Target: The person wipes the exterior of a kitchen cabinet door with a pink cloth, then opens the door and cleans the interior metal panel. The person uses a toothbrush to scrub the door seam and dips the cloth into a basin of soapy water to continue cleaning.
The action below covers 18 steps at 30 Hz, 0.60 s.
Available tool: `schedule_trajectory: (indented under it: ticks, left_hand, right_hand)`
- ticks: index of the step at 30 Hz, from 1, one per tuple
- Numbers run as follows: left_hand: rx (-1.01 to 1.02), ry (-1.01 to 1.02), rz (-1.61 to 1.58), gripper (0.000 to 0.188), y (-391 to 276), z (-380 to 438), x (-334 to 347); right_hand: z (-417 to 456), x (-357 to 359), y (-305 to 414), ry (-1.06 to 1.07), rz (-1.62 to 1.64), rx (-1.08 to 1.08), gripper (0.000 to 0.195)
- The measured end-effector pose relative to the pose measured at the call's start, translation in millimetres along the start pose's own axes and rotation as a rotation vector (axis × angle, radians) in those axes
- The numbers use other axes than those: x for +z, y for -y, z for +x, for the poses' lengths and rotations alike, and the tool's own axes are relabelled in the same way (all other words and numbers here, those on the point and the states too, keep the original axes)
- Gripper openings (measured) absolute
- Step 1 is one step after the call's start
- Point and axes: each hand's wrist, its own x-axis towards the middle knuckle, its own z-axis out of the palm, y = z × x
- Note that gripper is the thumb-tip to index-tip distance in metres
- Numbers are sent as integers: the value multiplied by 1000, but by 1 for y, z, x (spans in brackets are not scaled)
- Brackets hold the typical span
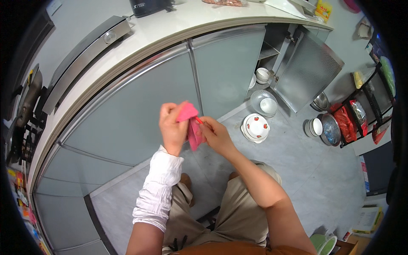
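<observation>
My left hand, with a white sleeve on the forearm, grips the upper part of a pink cloth. My right hand pinches a thin red object against the cloth; its kind cannot be told, as the fingers hide part of it. Both hands are close together in front of the cabinet doors. On the floor to the right lie stacked white plates with red designs. Behind them a clear glass bowl holds a white bowl.
An open cabinet door juts out at the right, with white bowls inside the cabinet. Further right stand stacked bowls, a metal basin and a black rack. The white countertop curves above; a green container stands lower right.
</observation>
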Motion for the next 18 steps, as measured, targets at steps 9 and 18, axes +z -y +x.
schedule_trajectory:
  ticks: [9, 18]
  left_hand:
    - [26, 245, -78, 56, -14, -11, 8]
    - [-203, 294, -207, 50, 11, -18, -7]
  right_hand:
    - [67, -7, -15, -303, -68, -238, 16]
    - [159, -5, -3, -529, -565, -558, 11]
